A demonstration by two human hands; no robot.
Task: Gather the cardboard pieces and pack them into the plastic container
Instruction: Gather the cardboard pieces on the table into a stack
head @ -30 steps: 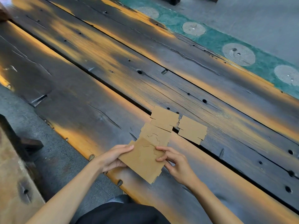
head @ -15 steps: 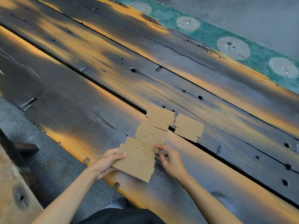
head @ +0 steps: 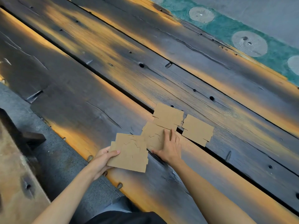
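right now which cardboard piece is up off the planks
The cardboard piece nearest the person, gripped by the left hand. The three others lie flat; the right hand rests on one.

Cardboard pieces: four are counted – one held (head: 129,155), one pressed (head: 153,137), two lying loose (head: 168,116) (head: 197,129).
Hands: two are seen (head: 102,160) (head: 169,147).

Dark plank table (head: 100,88) (scorched, orange-streaked) bears three flat cardboard pieces (head: 196,129).
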